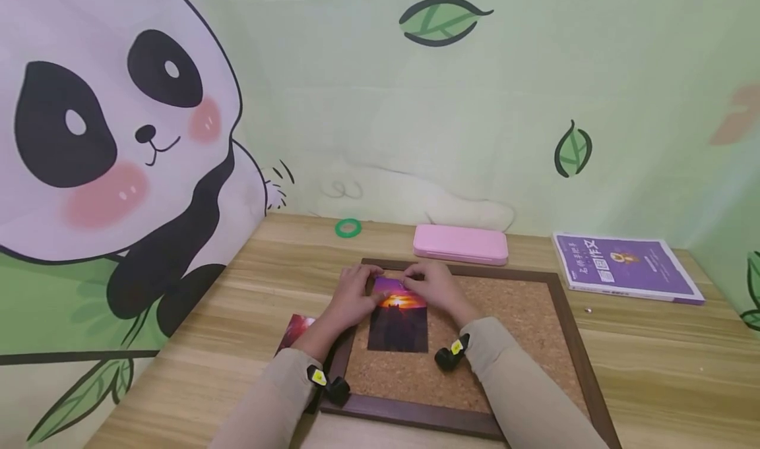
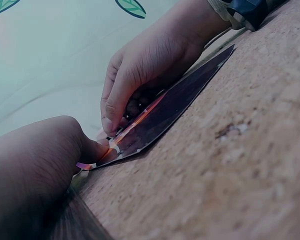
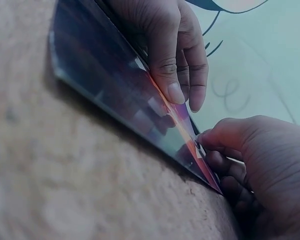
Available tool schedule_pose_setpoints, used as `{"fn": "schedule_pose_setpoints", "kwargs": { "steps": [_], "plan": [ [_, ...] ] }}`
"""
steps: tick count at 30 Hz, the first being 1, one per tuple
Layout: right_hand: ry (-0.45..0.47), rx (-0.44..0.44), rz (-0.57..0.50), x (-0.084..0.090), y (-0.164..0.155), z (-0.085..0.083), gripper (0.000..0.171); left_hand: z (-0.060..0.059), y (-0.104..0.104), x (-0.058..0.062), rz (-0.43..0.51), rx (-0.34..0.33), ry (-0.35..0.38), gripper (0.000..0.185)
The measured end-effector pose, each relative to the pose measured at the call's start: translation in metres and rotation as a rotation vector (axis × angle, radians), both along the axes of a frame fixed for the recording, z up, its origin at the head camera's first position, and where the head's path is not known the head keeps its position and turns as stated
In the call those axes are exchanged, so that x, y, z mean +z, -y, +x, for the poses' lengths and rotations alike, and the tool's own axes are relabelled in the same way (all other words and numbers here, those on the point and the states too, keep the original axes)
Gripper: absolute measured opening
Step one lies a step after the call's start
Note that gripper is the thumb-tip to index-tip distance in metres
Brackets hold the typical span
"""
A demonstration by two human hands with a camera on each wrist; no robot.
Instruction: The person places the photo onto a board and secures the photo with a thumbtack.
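A sunset photo (image 1: 398, 330) in purple, orange and black lies on the left part of a framed corkboard (image 1: 510, 324). My left hand (image 1: 351, 297) rests at its upper left, thumb pressing on the print and fingers extended over the frame. Across from it, my right hand (image 1: 441, 292) has thumb and index finger pinched together at the photo's top edge. Between those fingertips sits a tiny object that looks like a pushpin, mostly hidden. In the right wrist view, the lower end of the photo (image 3: 105, 75) lifts off the cork.
A reddish photo (image 1: 295, 330) lies partly beneath my left forearm. Behind the board are a green tape ring (image 1: 348, 220) and a pink case (image 1: 460, 243). To the right lie a purple book (image 1: 629, 268) and a tiny shiny piece (image 1: 588, 310).
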State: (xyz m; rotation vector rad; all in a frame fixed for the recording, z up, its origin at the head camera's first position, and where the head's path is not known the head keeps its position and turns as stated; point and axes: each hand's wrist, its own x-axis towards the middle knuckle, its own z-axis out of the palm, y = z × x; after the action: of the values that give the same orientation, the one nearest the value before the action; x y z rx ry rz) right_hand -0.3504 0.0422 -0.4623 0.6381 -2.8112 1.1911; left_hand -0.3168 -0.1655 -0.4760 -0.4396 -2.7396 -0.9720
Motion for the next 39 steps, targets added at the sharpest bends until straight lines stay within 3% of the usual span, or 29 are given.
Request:
{"fn": "schedule_pose_setpoints", "kwargs": {
  "steps": [7, 19, 26, 39],
  "plan": [
    [0.067, -0.051, 0.003, 0.0043, 0.0016, 0.0033, 0.022, -0.0003, 0.0000, -0.0010, 0.003, 0.005, 0.017, 0.043],
    [0.092, -0.075, 0.000, 0.0051, 0.0038, 0.0001, 0.022, 0.0005, -0.0007, 0.0023, 0.007, 0.008, 0.008, 0.042],
    [0.050, -0.101, 0.003, 0.0030, 0.0030, 0.0018, 0.021, -0.0014, 0.0007, -0.0022, 0.018, 0.002, 0.001, 0.042],
    [0.003, -0.065, 0.001, 0.0023, 0.0009, 0.0021, 0.020, -0.0016, 0.0015, 0.0018, 0.051, -0.002, 0.006, 0.038]
  ]
}}
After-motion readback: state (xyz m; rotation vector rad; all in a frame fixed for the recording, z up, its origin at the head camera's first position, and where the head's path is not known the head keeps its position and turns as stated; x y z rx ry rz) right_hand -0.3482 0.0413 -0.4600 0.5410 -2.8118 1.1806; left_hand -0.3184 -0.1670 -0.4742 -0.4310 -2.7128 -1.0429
